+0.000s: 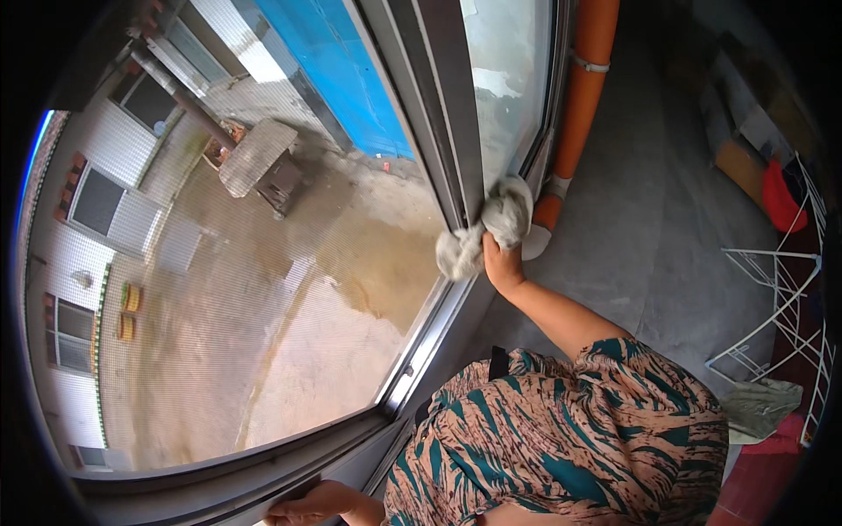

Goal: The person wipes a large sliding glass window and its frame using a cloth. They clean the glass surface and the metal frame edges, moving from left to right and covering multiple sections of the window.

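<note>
A crumpled greyish-white cloth (507, 212) is bunched in my right hand (503, 266), whose fingers are closed around it. Part of the cloth bulges out to the left of the hand, against the upright metal window frame (449, 131). At the bottom of the view, my left hand (314, 506) lies on the lower window frame (219, 501) with its fingers stretched to the left. The lower edge of the picture cuts off some of those fingers. A mesh-covered window pane (263, 351) stands to the left of both hands.
An orange pipe (583, 96) runs upright just right of the frame. A white folding rack (772, 280), a red item (783, 197) and boxes (745, 123) stand at the right over grey floor (623, 237). Through the mesh, a courtyard with a table (260, 156) shows below.
</note>
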A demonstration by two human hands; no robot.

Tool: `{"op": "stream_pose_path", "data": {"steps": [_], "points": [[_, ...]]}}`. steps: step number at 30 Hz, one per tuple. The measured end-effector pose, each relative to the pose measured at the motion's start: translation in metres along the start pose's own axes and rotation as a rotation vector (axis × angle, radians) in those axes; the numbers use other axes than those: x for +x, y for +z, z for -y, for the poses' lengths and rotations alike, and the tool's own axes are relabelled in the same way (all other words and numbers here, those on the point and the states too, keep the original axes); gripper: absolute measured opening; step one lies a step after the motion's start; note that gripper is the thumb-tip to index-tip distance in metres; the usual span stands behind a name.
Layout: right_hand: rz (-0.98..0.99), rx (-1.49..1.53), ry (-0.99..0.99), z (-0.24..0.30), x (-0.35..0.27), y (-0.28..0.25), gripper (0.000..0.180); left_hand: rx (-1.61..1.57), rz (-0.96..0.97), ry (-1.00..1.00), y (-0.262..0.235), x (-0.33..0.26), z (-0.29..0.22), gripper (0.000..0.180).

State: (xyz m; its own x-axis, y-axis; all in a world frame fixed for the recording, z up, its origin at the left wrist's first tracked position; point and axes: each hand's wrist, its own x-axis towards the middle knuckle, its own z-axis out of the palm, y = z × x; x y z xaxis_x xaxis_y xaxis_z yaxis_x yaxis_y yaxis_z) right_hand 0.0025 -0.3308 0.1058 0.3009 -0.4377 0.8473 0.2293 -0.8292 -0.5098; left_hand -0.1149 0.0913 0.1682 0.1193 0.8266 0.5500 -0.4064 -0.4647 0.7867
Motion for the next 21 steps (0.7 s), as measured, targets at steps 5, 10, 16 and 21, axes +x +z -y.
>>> {"op": "stream_pose_path", "data": {"steps": [5, 10, 16, 21], "points": [[0.04, 0.17, 0.219, -0.011, -0.011, 0.002, 0.012, 0.014, 0.01, 0.138, -0.002, 0.005, 0.01, 0.049], [-0.034, 0.297, 0.067, 0.066, 0.08, -0.021, 0.006, -0.301, -0.11, 0.127, 0.013, -0.004, -0.006, 0.035], [-0.208, 0.268, -0.341, 0.114, 0.167, -0.02, 0.011, -0.268, 0.008, 0.165, 0.011, 0.01, 0.004, 0.048], [-0.331, 0.23, -0.574, 0.138, 0.217, -0.025, 0.018, -0.198, 0.028, 0.131, -0.006, 0.001, 0.03, 0.05]]}}
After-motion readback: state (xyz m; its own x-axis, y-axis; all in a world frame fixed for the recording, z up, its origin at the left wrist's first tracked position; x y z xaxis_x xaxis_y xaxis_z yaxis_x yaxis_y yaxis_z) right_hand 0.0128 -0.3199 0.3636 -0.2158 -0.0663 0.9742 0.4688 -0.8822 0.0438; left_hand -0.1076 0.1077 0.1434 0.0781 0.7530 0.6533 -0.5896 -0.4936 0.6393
